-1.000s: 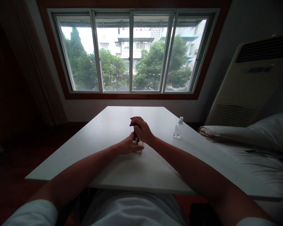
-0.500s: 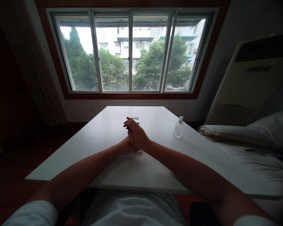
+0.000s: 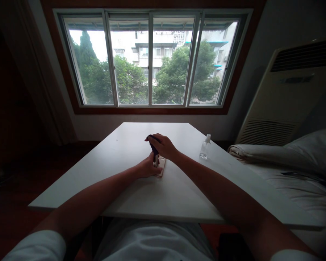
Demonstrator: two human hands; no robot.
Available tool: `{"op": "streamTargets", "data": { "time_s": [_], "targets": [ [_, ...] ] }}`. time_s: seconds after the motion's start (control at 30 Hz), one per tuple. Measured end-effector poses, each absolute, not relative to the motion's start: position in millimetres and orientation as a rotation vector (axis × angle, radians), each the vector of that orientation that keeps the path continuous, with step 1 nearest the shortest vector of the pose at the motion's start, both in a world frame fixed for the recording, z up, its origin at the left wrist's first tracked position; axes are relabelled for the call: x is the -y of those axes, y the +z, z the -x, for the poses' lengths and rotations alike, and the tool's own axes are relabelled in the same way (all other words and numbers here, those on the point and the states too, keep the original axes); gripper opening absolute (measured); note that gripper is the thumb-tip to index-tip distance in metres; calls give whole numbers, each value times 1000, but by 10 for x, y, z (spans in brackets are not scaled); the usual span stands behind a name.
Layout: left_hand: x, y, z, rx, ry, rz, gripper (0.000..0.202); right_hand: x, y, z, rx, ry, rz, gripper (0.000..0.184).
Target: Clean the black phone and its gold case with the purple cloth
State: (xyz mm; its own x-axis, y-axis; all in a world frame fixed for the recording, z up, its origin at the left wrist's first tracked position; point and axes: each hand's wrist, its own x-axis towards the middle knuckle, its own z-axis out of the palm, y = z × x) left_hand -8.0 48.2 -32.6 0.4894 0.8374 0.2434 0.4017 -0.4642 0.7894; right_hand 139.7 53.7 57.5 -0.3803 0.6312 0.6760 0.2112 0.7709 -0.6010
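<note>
My right hand (image 3: 164, 146) is closed on a dark purple cloth (image 3: 154, 148), which hangs down toward my other hand above the middle of the table. Lower and a little to the left, my left hand (image 3: 147, 167) is closed round a thin, partly shiny thing, mostly covered by fingers and cloth; I cannot make out its kind. Just beneath the left fingers, a pinkish, flat, phone-like thing (image 3: 162, 167) with round marks at its far end lies on the white table (image 3: 119, 195). The left thumb partly covers it.
A clear spray bottle (image 3: 205, 148) with a white cap stands upright to the right of my hands. Beyond the table's right edge is pale bedding (image 3: 263, 156). A floor-standing air conditioner (image 3: 271, 127) is behind it, and a window (image 3: 150, 61) is ahead.
My hands have come apart from their overlapping hold; the right has risen slightly with the cloth. More of the pinkish thing shows. Dark ring shapes beyond the hands are no longer visible.
</note>
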Motion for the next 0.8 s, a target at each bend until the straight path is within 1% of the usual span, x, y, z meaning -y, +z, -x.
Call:
{"op": "streamTargets", "data": {
  "time_s": [0.13, 0.37, 0.47, 0.67, 0.8],
  "targets": [
    [-498, -361, 81, -1003, 822, -2061, 57, -612, 572, -1407, 1880, 770, 667, 37],
    [-488, -369, 79, -1023, 847, -2103, 55, -670, 587, -1408, 1785, 1057, 667, 28],
    [-465, -339, 92, -1018, 820, -2112, 58, -715, 576, -1419, 1681, 1216, 718, 30],
    [-434, -305, 95, -1046, 809, -2133, 56, -824, 512, -1452, 1568, 1313, 675, 36],
    [-434, -306, 91, -1058, 796, -2140, 57, -828, 498, -1447, 1514, 1375, 637, 34]
  ]
}}
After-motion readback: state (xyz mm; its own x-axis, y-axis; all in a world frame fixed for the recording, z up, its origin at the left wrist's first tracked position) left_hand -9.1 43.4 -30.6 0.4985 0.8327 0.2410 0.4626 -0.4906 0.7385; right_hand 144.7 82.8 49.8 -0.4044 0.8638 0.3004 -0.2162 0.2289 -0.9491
